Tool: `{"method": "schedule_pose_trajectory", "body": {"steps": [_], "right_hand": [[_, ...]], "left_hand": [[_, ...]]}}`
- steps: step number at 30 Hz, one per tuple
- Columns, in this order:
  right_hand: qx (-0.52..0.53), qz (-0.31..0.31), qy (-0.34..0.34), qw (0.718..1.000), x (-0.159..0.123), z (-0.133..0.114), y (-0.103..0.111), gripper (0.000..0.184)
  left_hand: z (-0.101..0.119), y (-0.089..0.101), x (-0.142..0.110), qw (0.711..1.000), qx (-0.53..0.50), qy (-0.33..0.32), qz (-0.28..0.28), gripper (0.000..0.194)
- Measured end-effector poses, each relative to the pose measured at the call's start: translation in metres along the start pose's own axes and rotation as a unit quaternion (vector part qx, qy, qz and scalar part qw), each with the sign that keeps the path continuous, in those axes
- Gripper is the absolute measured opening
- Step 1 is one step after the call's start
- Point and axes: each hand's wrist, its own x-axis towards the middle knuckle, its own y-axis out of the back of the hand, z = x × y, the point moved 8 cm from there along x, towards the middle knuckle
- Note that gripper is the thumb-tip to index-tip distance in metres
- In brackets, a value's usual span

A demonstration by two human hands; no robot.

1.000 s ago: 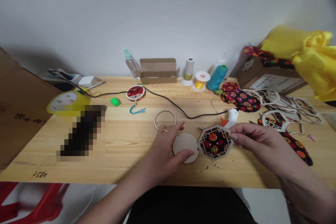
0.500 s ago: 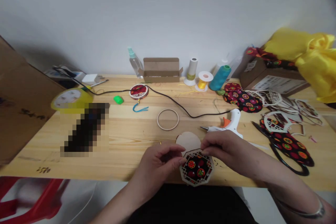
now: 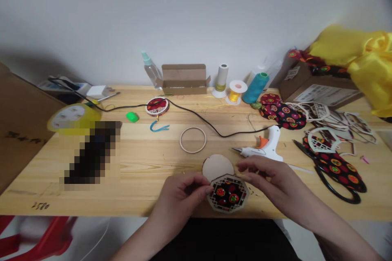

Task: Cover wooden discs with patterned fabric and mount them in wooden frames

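Colours as I read them on my feed | octagonal panel (image 3: 228, 193): black fabric, red and green medallions, pale wooden lattice rim | round disc (image 3: 217, 167): plain pale wood | desk (image 3: 147, 159): honey pine, streaked grain | glue gun (image 3: 269, 150): white, orange collar | thread cone (image 3: 255, 88): teal | fabric strip (image 3: 335, 167): black, red-and-yellow medallions | cloth (image 3: 367, 53): bright yellow

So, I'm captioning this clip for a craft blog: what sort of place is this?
Probably a handicraft workbench: a glue gun, a teal thread cone, and patterned fabric beside cut wooden frames.
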Motion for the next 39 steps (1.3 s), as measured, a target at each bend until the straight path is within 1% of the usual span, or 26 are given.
{"method": "schedule_pose_trajectory", "body": {"steps": [4,8,11,14,17,23,26,30,39], "right_hand": [[0.071,0.019,-0.032,0.997,-0.009,0.019,-0.007,0.024],[0.131,0.03,-0.06,0.989,-0.013,0.03,-0.017,0.022],[0.143,0.052,-0.063,0.986,-0.01,0.032,-0.021,0.022],[0.136,0.073,-0.065,0.986,-0.007,0.032,-0.022,0.022],[0.127,0.079,-0.063,0.987,-0.004,0.033,-0.023,0.021],[0.074,0.099,-0.065,0.99,0.001,0.036,-0.021,0.02],[0.039,0.098,-0.068,0.992,0.004,0.034,-0.02,0.021],[0.003,0.09,-0.071,0.993,0.009,0.033,-0.018,0.019],[-0.006,0.093,-0.09,0.992,0.013,0.035,-0.015,0.019]], "left_hand": [[-0.01,0.009,0.003,0.996,-0.054,0.058,0.043,0.013],[-0.015,0.011,0.007,0.991,-0.098,0.07,0.059,0.015],[-0.018,0.01,0.009,0.988,-0.119,0.074,0.062,0.016],[-0.019,0.009,0.01,0.987,-0.123,0.082,0.065,0.017],[-0.018,0.009,0.01,0.987,-0.114,0.093,0.07,0.018],[-0.017,0.008,0.014,0.986,-0.084,0.113,0.085,0.018],[-0.017,0.009,0.017,0.987,-0.063,0.118,0.089,0.018],[-0.017,0.01,0.02,0.989,-0.031,0.11,0.091,0.019],[-0.021,0.009,0.022,0.99,0.038,0.107,0.083,0.022]]}}
